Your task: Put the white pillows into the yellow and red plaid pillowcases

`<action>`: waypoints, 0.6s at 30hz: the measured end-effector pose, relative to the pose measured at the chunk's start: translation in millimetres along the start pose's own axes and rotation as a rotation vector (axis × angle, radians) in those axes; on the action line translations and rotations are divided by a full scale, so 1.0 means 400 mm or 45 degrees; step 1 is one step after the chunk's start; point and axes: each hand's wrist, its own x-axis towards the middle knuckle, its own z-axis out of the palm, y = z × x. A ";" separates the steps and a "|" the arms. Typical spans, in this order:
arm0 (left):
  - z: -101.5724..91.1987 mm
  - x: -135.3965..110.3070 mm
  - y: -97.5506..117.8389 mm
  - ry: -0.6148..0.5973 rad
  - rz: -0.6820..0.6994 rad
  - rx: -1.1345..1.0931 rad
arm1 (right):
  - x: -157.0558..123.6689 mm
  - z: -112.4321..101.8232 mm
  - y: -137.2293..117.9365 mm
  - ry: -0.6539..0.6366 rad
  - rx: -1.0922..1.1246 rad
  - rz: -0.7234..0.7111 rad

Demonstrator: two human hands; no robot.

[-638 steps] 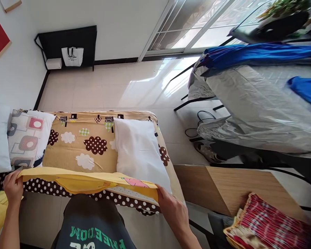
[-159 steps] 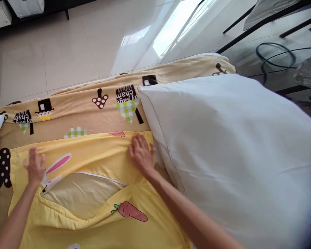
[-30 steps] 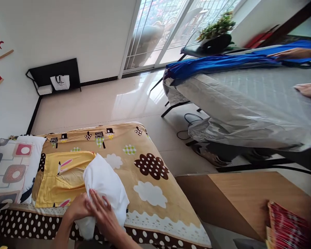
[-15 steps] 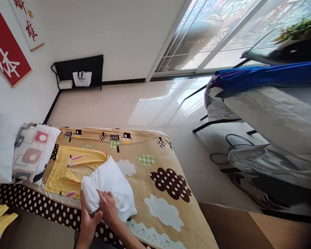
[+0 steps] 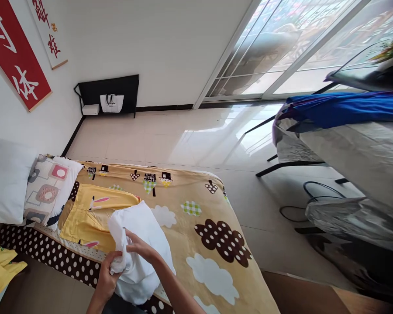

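Gripping a bunched edge of a soft, white fabric pillow in the left hand, with fingers curled and thumb pressed close. Laying the right hand on the same gathered edge, just beside the left, with fingers bent and partly spread; hard to tell whether pinching or merely touching, with the folds hiding the fingertips. Holding the pillow at the near side of a bed, right over a tan blanket with printed clouds and a brown, polka-dotted border. Just beyond the left hand, to its left, a flat, yellow cotton pillowcase with printed rabbits, partly covered at one end by the pillow. Farther left of both hands, a pale cushion with rounded grey and red squares, then a plain white cushion. Low to the left, well apart from the hands, some crumpled yellow cloth (cut off by the view's edge).
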 end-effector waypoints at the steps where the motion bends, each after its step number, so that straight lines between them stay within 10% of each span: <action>1: 0.000 0.000 0.006 -0.007 0.005 -0.009 | 0.013 0.010 -0.014 -0.064 0.022 -0.028; 10: -0.052 -0.002 -0.102 0.513 -0.181 -0.021 | 0.077 0.063 -0.063 0.201 -0.325 -0.104; 18: 0.027 -0.021 -0.171 0.007 -0.393 -0.158 | 0.073 0.049 -0.076 0.385 -0.552 -0.235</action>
